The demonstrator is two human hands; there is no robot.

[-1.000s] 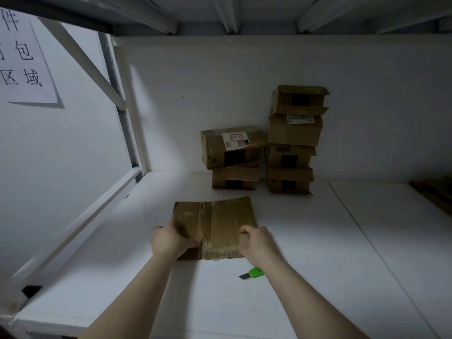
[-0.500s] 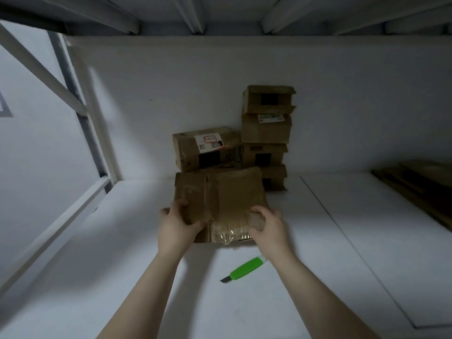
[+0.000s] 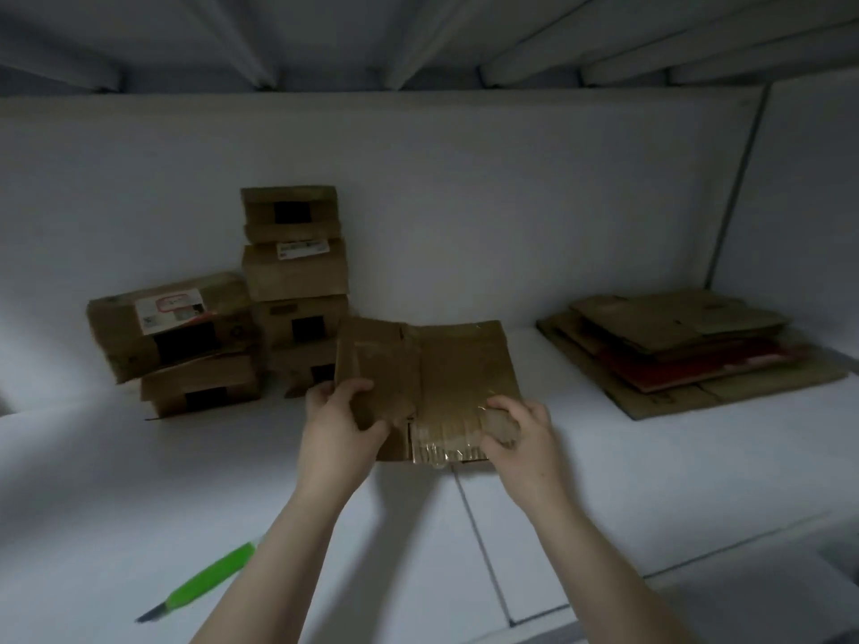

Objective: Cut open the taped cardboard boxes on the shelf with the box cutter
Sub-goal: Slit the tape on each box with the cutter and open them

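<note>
- Head view: both hands hold one flattened cardboard box (image 3: 458,364) at the centre of the frame, above the white shelf (image 3: 116,481). I cannot tell whether its lower edge touches the shelf.
- The left hand (image 3: 341,432) grips the box's left panel near the bottom, thumb across the front.
- The right hand (image 3: 523,441) grips the lower right corner, fingers curled over the cardboard. Clear tape shines along the bottom edge between the hands.
- The green box cutter (image 3: 207,579) lies on the shelf at seven o'clock from the held box, well apart from both hands.
- Taped boxes stand against the back wall at ten o'clock: a stack of four (image 3: 295,271), and just beside it a stack of two (image 3: 176,332).
- A pile of flat cardboard (image 3: 688,350) lies at three o'clock.
</note>
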